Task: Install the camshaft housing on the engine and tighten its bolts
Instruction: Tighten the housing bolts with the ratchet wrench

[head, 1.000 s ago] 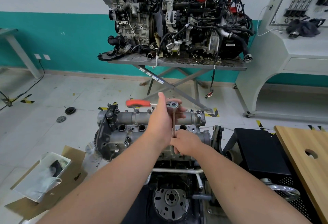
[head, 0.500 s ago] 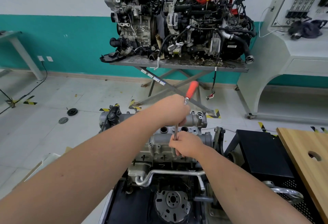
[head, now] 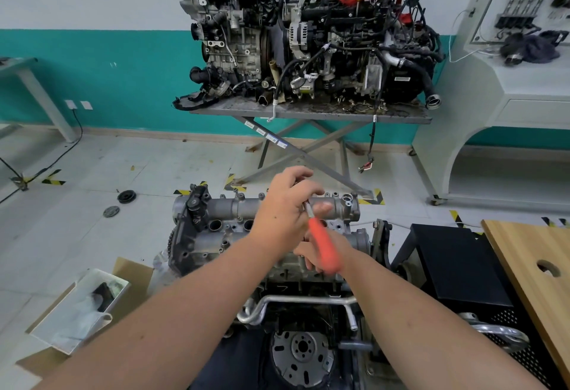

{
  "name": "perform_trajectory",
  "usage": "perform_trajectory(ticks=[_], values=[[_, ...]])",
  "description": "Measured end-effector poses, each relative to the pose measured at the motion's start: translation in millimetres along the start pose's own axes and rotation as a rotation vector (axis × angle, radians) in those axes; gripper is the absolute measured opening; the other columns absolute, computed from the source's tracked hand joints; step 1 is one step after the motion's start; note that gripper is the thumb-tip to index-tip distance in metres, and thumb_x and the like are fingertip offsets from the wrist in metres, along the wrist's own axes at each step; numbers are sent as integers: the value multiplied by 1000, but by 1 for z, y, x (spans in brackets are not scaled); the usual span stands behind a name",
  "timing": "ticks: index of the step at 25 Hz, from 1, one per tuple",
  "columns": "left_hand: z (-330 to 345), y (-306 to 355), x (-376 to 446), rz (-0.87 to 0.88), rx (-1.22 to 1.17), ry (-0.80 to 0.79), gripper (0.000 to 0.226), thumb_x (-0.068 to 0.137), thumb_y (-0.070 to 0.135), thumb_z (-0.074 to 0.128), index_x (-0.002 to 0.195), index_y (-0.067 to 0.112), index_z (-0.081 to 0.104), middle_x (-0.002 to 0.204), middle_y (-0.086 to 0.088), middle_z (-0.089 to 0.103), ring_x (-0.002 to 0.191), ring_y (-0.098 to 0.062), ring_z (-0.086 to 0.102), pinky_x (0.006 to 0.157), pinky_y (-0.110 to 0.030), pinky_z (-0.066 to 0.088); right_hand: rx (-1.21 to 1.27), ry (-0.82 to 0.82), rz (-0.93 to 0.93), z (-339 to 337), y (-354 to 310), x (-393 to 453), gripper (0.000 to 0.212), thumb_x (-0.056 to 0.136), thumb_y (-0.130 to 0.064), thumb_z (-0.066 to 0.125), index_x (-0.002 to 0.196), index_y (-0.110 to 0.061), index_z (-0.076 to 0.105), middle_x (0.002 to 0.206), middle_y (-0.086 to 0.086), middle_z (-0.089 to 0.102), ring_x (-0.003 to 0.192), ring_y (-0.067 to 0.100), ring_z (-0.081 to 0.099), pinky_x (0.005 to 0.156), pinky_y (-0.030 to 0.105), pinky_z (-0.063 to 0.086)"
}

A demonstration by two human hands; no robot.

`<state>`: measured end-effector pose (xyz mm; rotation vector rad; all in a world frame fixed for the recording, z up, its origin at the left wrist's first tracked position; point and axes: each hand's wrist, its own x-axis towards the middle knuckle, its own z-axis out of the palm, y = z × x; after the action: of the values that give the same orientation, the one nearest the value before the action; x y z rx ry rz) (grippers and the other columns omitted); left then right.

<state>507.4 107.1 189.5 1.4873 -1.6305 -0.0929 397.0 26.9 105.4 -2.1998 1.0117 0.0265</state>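
While the left hand [head: 285, 204] curls its fingers around the metal neck of a ratchet wrench with a blurred orange-red plastic handle [head: 324, 249], that handle slants down and toward the camera, crossing in front of the right hand [head: 311, 255]. The right hand sits lower, just behind the handle and largely covered by it — whether its fingers are clamped on anything, I cannot tell. Both hands hover over the grey cast-aluminium camshaft housing [head: 246, 213], which lies seated on top of the dark engine block [head: 296, 303] in the lower middle of the view, its round plug wells facing up. A bent silver metal pipe [head: 296, 300] runs across the block's near face, above a round perforated flywheel [head: 300, 357]. On the tiled floor [head: 92, 179] to the left lie a flattened brown cardboard box [head: 129, 269] carrying a clear plastic tray [head: 77, 312], and two small dark round discs [head: 118, 203] farther back. At the right edge stands a light wooden counter with a round hole [head: 536, 269], beside a black metal cabinet [head: 459, 266]. Against the teal-and-white wall, two large assembled engines [head: 308, 31] rest on a grey folding metal stand [head: 308, 112].
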Motion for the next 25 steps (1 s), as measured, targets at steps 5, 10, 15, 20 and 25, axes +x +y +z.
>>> perform_trajectory(ticks=[5,10,15,20,25], values=[[15,24,8,-671,-855,121,43,99,57,32,96,42,72,94,0,75,78,-15,69,72,-32,51,22,-9,62,1,1,0,33,80,-41,47,58,-24,63,60,-8,70,44,4,59,68,30,50],[-8,19,28,-968,-952,34,30,103,40,45,106,13,59,72,-5,70,63,-24,68,69,-37,53,22,2,81,1,0,-1,28,82,-43,47,67,-25,61,62,-10,71,46,3,60,71,29,52],[-27,37,46,-852,-464,-383,29,101,28,45,104,4,61,75,-1,76,75,-20,76,67,-30,60,57,-50,26,-4,0,-3,26,81,-37,49,62,-29,63,63,-7,72,45,3,59,77,36,56],[-34,54,63,-372,241,-574,33,103,33,45,86,12,63,78,2,70,56,-13,58,52,-26,41,79,-66,27,-5,0,-3,18,79,-35,50,67,-24,59,64,-5,72,47,5,60,74,35,57],[-25,44,42,160,613,-585,12,101,30,50,98,19,55,90,3,53,77,-18,49,61,-33,44,107,-50,50,-4,0,-3,24,81,-30,53,63,-19,63,63,-2,72,47,8,60,66,30,55]])
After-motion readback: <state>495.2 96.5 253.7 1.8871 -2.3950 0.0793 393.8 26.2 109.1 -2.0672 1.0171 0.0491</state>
